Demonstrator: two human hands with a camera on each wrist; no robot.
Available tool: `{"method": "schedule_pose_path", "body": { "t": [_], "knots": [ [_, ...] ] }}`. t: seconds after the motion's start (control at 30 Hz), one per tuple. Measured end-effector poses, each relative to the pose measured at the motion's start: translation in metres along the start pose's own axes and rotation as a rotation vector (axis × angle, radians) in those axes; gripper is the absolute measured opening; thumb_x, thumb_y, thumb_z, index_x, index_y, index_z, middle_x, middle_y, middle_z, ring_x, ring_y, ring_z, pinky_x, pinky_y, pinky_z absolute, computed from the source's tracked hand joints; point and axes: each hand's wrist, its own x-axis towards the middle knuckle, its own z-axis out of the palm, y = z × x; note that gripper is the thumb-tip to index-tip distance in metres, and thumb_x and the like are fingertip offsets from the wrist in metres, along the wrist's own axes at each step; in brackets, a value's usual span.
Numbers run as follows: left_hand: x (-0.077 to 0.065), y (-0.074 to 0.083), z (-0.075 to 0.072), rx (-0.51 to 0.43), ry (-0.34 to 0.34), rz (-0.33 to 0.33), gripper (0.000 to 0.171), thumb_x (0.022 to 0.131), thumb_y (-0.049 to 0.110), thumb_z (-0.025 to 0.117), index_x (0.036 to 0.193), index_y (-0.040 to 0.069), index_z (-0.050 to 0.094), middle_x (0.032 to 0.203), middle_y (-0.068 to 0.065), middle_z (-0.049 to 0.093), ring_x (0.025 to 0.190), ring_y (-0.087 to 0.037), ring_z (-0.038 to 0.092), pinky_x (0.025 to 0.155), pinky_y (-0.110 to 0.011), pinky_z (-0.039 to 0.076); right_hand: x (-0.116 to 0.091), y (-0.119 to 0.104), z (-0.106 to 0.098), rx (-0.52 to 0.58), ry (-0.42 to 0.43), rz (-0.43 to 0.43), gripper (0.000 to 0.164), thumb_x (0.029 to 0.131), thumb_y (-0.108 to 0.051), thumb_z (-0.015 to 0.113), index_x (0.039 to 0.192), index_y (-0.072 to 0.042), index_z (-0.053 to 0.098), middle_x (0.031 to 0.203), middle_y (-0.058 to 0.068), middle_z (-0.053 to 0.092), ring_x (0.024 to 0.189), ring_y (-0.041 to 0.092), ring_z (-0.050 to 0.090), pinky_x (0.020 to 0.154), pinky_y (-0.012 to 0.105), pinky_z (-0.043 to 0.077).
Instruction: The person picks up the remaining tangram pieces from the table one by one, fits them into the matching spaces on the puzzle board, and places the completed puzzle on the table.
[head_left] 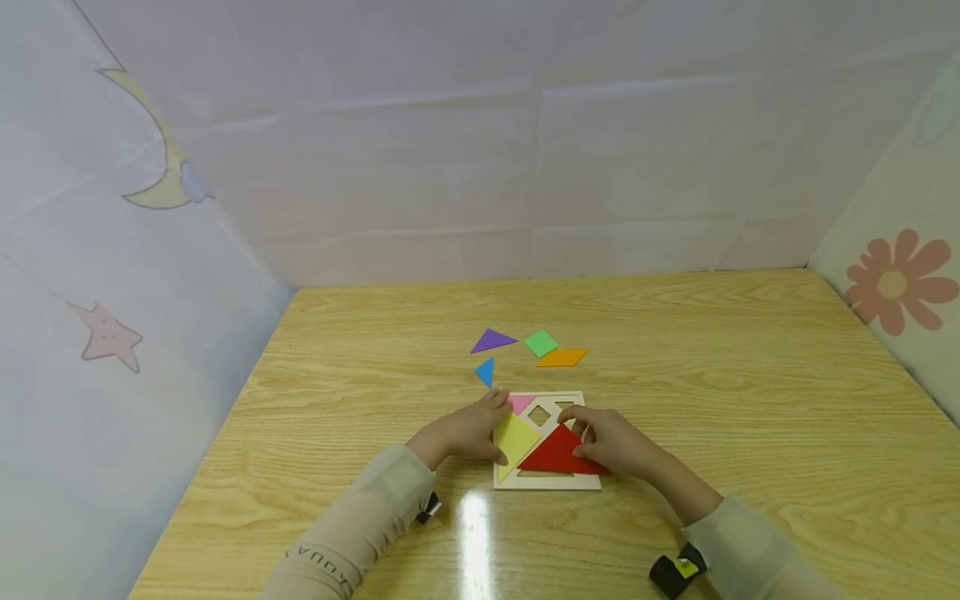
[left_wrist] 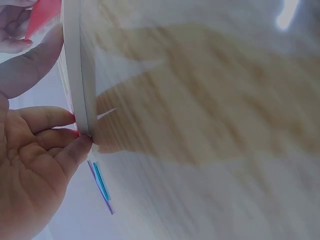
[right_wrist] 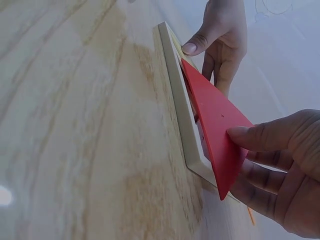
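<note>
A red triangle (head_left: 558, 451) is pinched in my right hand (head_left: 617, 442), thumb on its upper face and fingers behind. It lies tilted over the lower part of a pale wooden tangram tray (head_left: 547, 482), one corner reaching past the tray's right edge. The right wrist view shows the red triangle's left tip right at the tray and its right side raised. My left hand (head_left: 472, 429) rests on the tray's left edge, thumb and fingertips spread along it, over the yellow triangle (head_left: 516, 442). A pink piece (head_left: 521, 403) sits in the tray's upper left.
Beyond the tray on the wooden table (head_left: 360, 375) lie a purple triangle (head_left: 491, 340), a blue triangle (head_left: 485, 372), a green square (head_left: 541, 342) and an orange parallelogram (head_left: 562, 357). A cloth wall (head_left: 525, 183) rises behind the table.
</note>
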Motion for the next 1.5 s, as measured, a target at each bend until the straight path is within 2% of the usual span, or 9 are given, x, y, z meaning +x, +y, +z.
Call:
{"method": "schedule_pose_path", "body": {
  "t": [0.33, 0.83, 1.5],
  "knots": [
    [0.0004, -0.0003, -0.0001, -0.006, -0.005, -0.020, 0.080, 0.074, 0.028, 0.067, 0.133, -0.005, 0.024, 0.141, -0.018, 0.008, 0.129, -0.027, 0.003, 0.103, -0.030, 0.013, 0.0013, -0.0022, 0.0026, -0.006, -0.015, -0.016, 0.035, 0.072, 0.003, 0.064, 0.104, -0.006, 0.054, 0.076, -0.002, 0.051, 0.060, 0.012, 0.046, 0.054, 0.022, 0.043],
    [0.0013, -0.0001, -0.0007, 0.012, 0.000, -0.005, 0.080, 0.074, 0.028, 0.067, 0.132, -0.006, 0.025, 0.140, -0.019, 0.010, 0.129, -0.028, 0.005, 0.102, -0.030, 0.014, 0.0024, -0.0034, 0.0063, -0.019, -0.013, -0.061, 0.034, 0.072, 0.000, 0.066, 0.104, -0.005, 0.054, 0.076, -0.002, 0.050, 0.058, 0.008, 0.044, 0.052, 0.021, 0.042],
    [-0.0007, 0.0022, -0.0027, -0.008, -0.005, -0.031, 0.079, 0.074, 0.027, 0.068, 0.133, -0.005, 0.026, 0.141, -0.017, 0.010, 0.129, -0.026, 0.005, 0.102, -0.029, 0.014, 0.0053, -0.0075, 0.0101, -0.016, -0.037, -0.062, 0.033, 0.072, 0.001, 0.065, 0.102, -0.005, 0.054, 0.075, -0.002, 0.050, 0.059, 0.008, 0.044, 0.053, 0.021, 0.042]
  ]
}}
